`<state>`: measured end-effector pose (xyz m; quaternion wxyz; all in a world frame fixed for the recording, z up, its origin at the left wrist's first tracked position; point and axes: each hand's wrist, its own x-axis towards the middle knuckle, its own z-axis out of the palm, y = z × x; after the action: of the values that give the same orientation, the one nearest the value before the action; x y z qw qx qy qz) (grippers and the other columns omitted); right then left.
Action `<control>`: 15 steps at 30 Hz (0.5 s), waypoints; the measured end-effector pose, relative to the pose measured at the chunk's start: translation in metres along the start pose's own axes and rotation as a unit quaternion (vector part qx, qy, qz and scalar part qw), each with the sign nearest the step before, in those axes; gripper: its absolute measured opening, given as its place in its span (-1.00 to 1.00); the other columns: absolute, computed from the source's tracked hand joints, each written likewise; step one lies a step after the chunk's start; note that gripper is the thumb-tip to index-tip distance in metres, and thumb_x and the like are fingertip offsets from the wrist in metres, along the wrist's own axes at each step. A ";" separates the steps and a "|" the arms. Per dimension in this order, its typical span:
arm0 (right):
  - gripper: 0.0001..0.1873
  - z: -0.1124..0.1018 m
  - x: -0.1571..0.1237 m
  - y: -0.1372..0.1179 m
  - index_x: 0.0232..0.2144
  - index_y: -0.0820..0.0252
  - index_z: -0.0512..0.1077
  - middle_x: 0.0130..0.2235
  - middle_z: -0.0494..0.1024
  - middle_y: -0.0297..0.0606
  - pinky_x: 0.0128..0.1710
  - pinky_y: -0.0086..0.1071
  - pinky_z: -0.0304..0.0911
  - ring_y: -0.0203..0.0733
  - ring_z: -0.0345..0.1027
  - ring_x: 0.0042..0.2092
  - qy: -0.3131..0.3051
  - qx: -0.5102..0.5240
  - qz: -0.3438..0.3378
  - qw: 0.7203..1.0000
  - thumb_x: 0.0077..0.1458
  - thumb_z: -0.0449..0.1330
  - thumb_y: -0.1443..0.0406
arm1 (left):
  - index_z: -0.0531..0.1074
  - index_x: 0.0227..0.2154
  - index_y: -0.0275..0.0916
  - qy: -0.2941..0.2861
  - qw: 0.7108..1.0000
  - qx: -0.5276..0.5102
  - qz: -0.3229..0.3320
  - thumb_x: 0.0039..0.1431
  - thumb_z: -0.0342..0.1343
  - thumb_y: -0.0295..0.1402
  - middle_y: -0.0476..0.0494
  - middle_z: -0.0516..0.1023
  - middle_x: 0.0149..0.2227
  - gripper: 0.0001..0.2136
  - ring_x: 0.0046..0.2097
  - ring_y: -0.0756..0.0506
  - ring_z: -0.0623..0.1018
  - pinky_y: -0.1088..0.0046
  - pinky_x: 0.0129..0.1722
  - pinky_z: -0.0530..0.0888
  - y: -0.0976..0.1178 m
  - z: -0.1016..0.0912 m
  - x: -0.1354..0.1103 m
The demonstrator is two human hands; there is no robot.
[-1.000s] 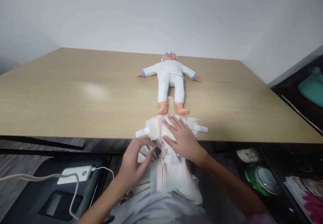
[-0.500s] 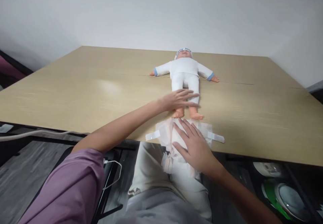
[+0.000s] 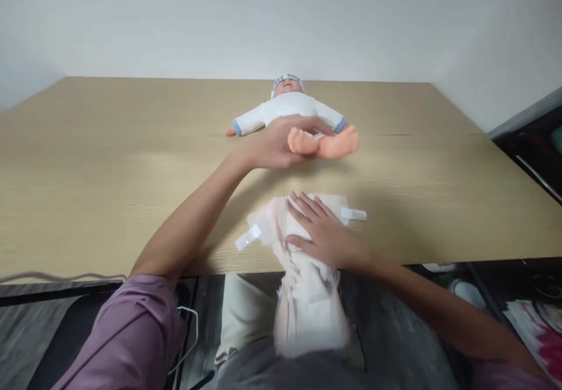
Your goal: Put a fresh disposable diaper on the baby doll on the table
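Observation:
A baby doll (image 3: 290,105) in white clothes with blue cuffs and a printed headband lies on its back, head toward the wall. My left hand (image 3: 281,138) is wrapped round the doll's lower legs and holds them raised, both bare feet pointing at me. Nearer me, an unfolded white diaper (image 3: 311,314) lies partly on the table, its other end hanging over the front edge above my lap. Its two tape tabs stick out left and right. My right hand (image 3: 322,235) rests flat on the diaper's upper part, fingers spread.
The wooden table (image 3: 132,202) reaches back to a pale wall. A cable (image 3: 61,276) runs along its front left edge. Below the table at right lie a printed package (image 3: 533,331) and other items. A dark object (image 3: 533,144) stands beyond the right edge.
My left hand has gone from resting over the doll's legs to gripping and lifting them. The diaper's near end now hangs down more openly. The view has shifted.

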<state>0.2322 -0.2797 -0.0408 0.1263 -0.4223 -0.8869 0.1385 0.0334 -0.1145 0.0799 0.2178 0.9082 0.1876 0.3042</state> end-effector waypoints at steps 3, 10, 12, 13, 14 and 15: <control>-0.10 -0.002 0.029 0.021 0.65 0.14 0.02 0.66 -0.02 -0.05 0.67 0.18 -0.15 0.10 -0.20 0.68 0.001 -0.018 0.002 1.000 0.55 -0.07 -0.22 | 0.60 0.11 -0.16 0.039 0.998 -0.042 -0.021 0.28 0.43 -0.24 -0.12 0.72 0.08 -0.62 0.08 -0.23 0.69 0.08 0.17 0.61 -0.003 -0.016 0.010; -0.17 -0.012 0.119 0.085 0.58 0.20 0.20 0.61 0.15 0.07 0.61 0.23 -0.05 0.28 -0.08 0.64 0.038 -0.079 0.007 0.996 0.54 0.07 -0.16 | 0.59 0.04 -0.17 0.103 0.993 -0.061 -0.003 0.24 0.46 0.03 -0.18 0.67 0.09 -0.53 0.21 -0.38 0.66 -0.02 0.21 0.60 -0.010 -0.033 0.028; -0.24 -0.017 0.147 0.102 0.54 0.21 0.25 0.60 0.18 0.08 0.60 0.24 -0.04 0.31 -0.05 0.62 0.059 -0.079 0.012 0.995 0.54 0.15 -0.09 | 0.58 0.05 -0.19 0.116 0.992 -0.051 0.005 0.30 0.41 0.04 -0.16 0.65 0.08 -0.53 0.20 -0.36 0.68 -0.01 0.19 0.61 -0.009 -0.039 0.029; -0.27 -0.019 0.161 0.109 0.53 0.21 0.26 0.59 0.18 0.08 0.60 0.26 -0.05 0.32 -0.04 0.61 0.066 -0.075 0.014 0.995 0.55 0.17 -0.05 | 0.58 0.06 -0.21 0.119 0.992 -0.044 0.012 0.34 0.37 0.04 -0.15 0.64 0.08 -0.54 0.20 -0.34 0.68 0.00 0.19 0.61 -0.009 -0.041 0.030; -0.31 -0.022 0.174 0.117 0.51 0.21 0.28 0.59 0.20 0.07 0.60 0.29 -0.06 0.33 -0.01 0.60 0.071 -0.067 0.016 0.995 0.56 0.18 -0.03 | 0.57 0.07 -0.24 0.118 0.992 -0.039 0.022 0.38 0.34 0.02 -0.14 0.63 0.08 -0.56 0.20 -0.32 0.68 0.02 0.18 0.61 -0.009 -0.044 0.030; -0.35 -0.024 0.187 0.123 0.48 0.23 0.31 0.56 0.25 0.07 0.59 0.31 -0.06 0.34 0.05 0.58 0.070 -0.057 0.018 0.996 0.58 0.17 0.00 | 0.56 0.07 -0.27 0.116 0.992 -0.038 0.033 0.41 0.33 -0.01 -0.15 0.63 0.08 -0.57 0.20 -0.29 0.67 0.06 0.18 0.60 -0.009 -0.046 0.030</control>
<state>0.2144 -0.0553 -0.0417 0.1615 -0.4538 -0.8743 0.0598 0.0248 -0.0797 0.1225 0.2184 0.8637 0.1699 0.4212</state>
